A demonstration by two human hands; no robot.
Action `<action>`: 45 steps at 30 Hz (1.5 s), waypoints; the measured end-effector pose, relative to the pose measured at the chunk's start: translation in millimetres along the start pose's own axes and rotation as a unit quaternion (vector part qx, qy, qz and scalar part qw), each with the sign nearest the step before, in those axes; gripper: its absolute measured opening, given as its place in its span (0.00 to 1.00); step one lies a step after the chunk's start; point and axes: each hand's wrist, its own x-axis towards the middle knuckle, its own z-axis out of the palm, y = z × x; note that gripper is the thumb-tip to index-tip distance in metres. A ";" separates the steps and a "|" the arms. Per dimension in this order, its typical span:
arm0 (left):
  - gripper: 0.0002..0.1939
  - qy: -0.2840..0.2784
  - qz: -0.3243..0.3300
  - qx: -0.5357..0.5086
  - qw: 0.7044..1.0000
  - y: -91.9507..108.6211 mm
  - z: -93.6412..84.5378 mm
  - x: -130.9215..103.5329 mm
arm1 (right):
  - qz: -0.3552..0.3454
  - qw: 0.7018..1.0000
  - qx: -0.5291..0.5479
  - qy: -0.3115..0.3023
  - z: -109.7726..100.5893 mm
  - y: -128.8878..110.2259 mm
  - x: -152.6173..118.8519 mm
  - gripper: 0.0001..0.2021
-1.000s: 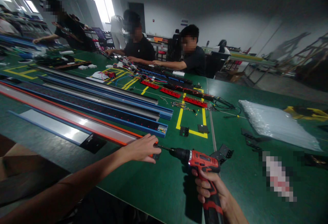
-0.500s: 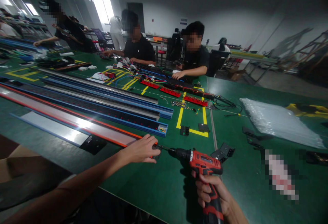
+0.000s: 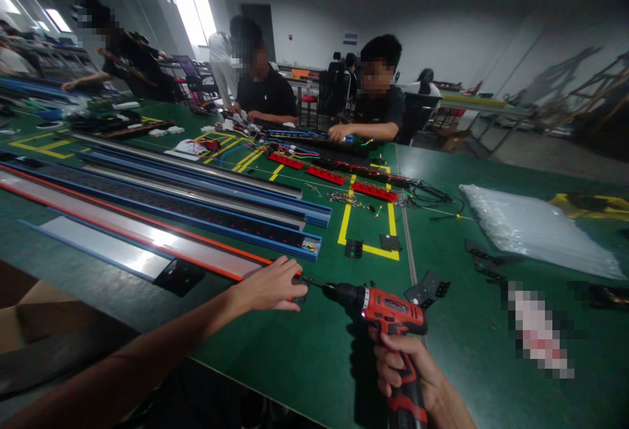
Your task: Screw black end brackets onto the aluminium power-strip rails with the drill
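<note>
My right hand [image 3: 405, 367] is wrapped round the grip of a red and black cordless drill [image 3: 396, 311]. The drill lies level, its long bit pointing left at the end of a long channel with orange-red edges [image 3: 196, 255]. Over that end my left hand [image 3: 275, 285] is closed, fingers curled round it. A dark end piece [image 3: 299, 293] shows just past the fingertips, at the bit's tip. Whether the bit is seated in a screw is too small to tell. Left of my hand, a short blue-edged channel [image 3: 108, 242] carries a black end plate [image 3: 177, 276].
Several blue and grey channels [image 3: 314, 216] lie beyond on the green table [image 3: 304, 363]. Black brackets [image 3: 427, 289] lie near the drill. Red strips [image 3: 324, 175] and wires are farther off. Bubble wrap [image 3: 535, 229] lies right. Co-workers [image 3: 378, 95] sit across the table.
Both my hands and the drill hold nearly the same place; a small light now shows on the drill. Across the table, a co-worker's hands have shifted.
</note>
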 end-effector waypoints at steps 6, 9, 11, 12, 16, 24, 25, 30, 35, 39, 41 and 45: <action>0.18 -0.022 0.003 0.024 0.999 0.5 -0.9 0.2 | -0.001 1.000 -0.010 -0.019 -2.6 -0.8 0.6 0.06; 0.18 -0.012 0.002 0.019 1.000 0.6 -2.1 1.0 | -0.002 1.000 -0.006 -0.019 -2.7 -1.8 0.3 0.07; 0.18 -0.007 0.004 0.017 1.000 0.4 -1.9 1.2 | -0.003 1.000 -0.004 -0.018 -2.0 -2.4 -0.1 0.07; 0.18 -0.006 0.005 0.017 1.000 0.2 -1.6 1.1 | -0.004 1.000 -0.007 -0.018 -1.6 -2.7 -0.2 0.07; 0.18 -0.003 0.006 0.015 1.000 -0.4 0.1 0.5 | 0.001 1.000 -0.014 -0.023 -1.4 -4.0 0.3 0.07; 0.18 -0.016 0.004 0.008 1.000 -2.2 -0.3 1.8 | 0.014 1.000 -0.005 -0.026 -6.9 -7.5 2.1 0.06; 0.18 -0.020 0.004 0.007 1.000 -2.7 -0.6 2.1 | 0.016 1.000 -0.003 -0.025 -6.9 -7.6 2.0 0.06; 0.18 -0.027 0.006 -0.002 1.000 -4.5 -1.7 3.0 | 0.018 0.999 0.009 -0.025 -6.5 -8.2 2.0 0.06; 0.19 -0.029 0.005 -0.004 1.000 -5.1 0.2 2.9 | 0.020 0.999 0.019 -0.037 -7.5 -8.6 3.1 0.06; 0.20 -0.025 0.008 -0.004 1.000 -5.9 2.5 3.5 | 0.020 0.999 0.018 -0.030 -6.8 -9.0 3.1 0.05; 0.20 -0.029 0.012 -0.001 0.999 -6.2 2.7 4.0 | 0.025 0.999 0.016 -0.025 -5.5 -9.6 2.7 0.05; 0.20 -0.019 0.012 -0.006 1.000 -6.0 1.5 4.7 | 0.032 0.999 0.014 -0.011 -2.6 -10.6 1.6 0.04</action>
